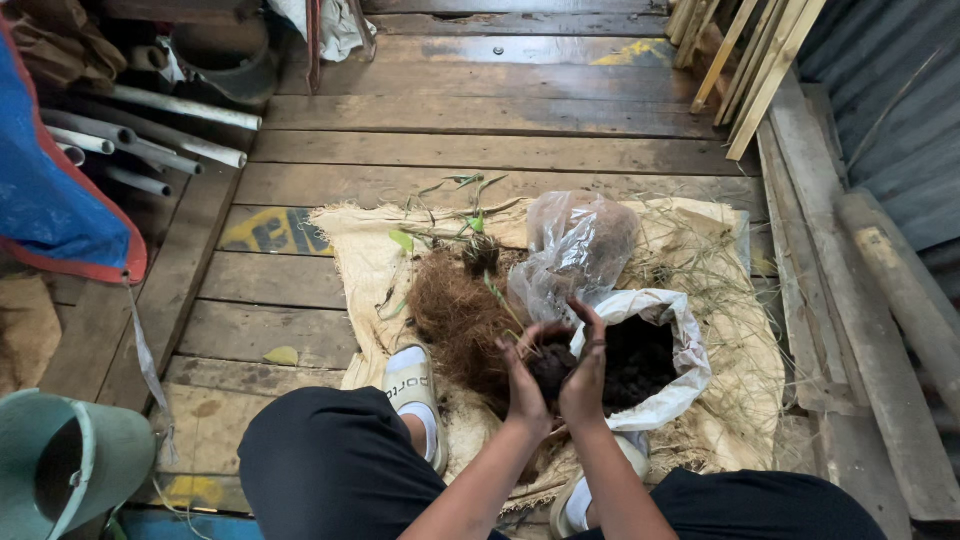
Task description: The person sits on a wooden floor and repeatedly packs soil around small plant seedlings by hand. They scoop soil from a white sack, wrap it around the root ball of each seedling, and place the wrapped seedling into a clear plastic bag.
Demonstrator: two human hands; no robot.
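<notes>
Head view: the left hand (522, 385) and right hand (585, 372) are cupped together around a dark, crumbly ball of soil (551, 366), fingers curled closed on it and pressing from both sides. The ball sits between the palms, just above the near-left rim of the white woven plastic sack of dark soil (668, 350). Judged step: shaping the ball; the next move calls for even, firm pressure. A brown fibrous mound of coconut husk (458, 318) lies just left. A crinkled clear plastic bag (578, 250) stands beyond. All rest on coarse tan burlap sacking (365, 245) over weathered wooden floor planks (480, 115).
</notes>
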